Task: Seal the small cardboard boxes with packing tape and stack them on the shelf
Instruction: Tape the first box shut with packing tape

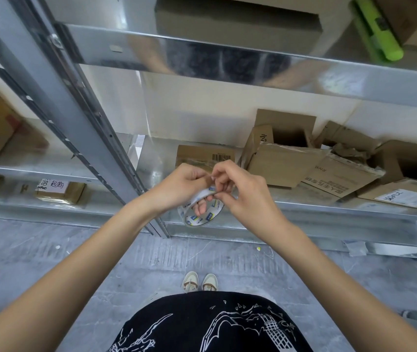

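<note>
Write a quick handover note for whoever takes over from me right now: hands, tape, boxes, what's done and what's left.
Left hand: holds the clear packing tape roll with the white, blue-printed core, fingers through the core.
Right hand: fingertips pinch at the roll's edge, apparently picking for the tape end.
Boxes: open brown cardboard boxes lie with flaps up on the lower metal shelf; a flat brown barcoded box sits behind the hands.
Done: roll in hand only; no tape pulled out yet.
Left: free the end, close and tape each box, stack them on the shelf.
</note>
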Available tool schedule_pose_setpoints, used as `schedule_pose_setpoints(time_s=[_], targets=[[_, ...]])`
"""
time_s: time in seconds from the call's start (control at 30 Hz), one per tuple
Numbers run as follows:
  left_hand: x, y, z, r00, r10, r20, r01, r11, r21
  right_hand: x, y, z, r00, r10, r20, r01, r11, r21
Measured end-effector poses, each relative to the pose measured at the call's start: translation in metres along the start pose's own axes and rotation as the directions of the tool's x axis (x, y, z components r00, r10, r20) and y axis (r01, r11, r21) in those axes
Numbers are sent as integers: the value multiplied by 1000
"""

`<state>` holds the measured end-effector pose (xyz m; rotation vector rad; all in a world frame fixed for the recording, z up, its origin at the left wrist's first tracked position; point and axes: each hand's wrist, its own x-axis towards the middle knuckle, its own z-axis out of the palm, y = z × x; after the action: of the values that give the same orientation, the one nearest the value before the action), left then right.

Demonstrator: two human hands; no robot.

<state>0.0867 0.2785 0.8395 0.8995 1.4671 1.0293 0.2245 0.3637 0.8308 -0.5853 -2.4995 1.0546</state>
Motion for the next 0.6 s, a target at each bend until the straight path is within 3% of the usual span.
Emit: schedule_pose_setpoints(time_s=[0.4, 0.6], targets=[[6, 7, -10, 998, -1, 64, -4, 997, 74, -1, 7, -4, 999, 22, -39, -22, 1000, -5], [7, 3, -14, 996, 22, 82, -29, 995, 92, -1, 3, -6, 1000, -21, 16, 21, 999, -32]])
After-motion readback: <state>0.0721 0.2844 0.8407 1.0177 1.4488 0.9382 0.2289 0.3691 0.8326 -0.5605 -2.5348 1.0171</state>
